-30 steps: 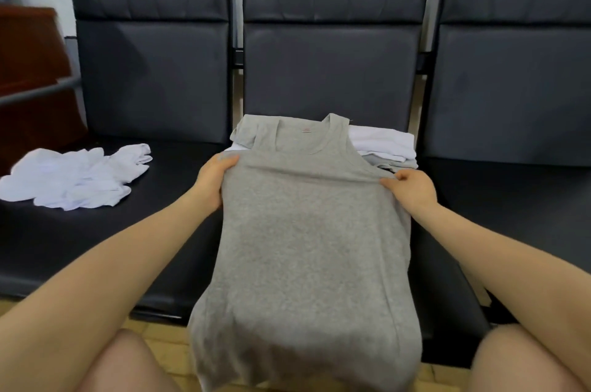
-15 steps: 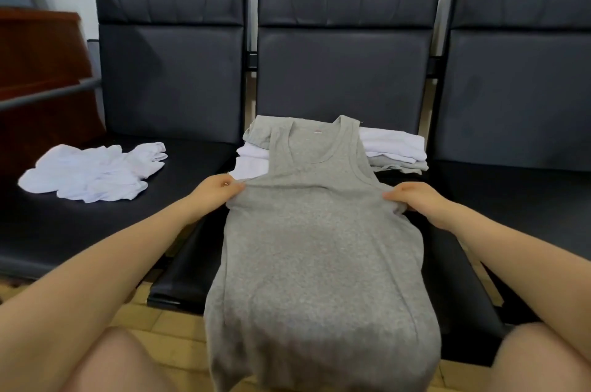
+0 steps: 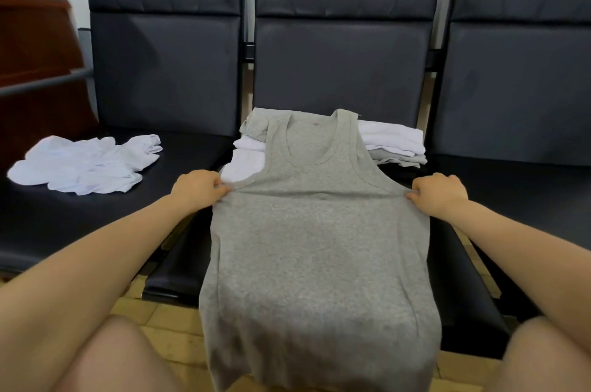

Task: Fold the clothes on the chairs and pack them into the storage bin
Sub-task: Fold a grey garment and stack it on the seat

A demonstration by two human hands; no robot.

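While spread over the middle chair [image 3: 335, 71], gray tank top [image 3: 316, 231] pinched by left hand [image 3: 198, 188] and right hand [image 3: 439, 193].

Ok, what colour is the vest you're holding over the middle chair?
Plain heather grey, no pattern. The vest shows clearly in the head view, the only one.

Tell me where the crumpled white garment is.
In the head view, the crumpled white garment lies on the left chair's seat, left of the left hand and the grey tank top.
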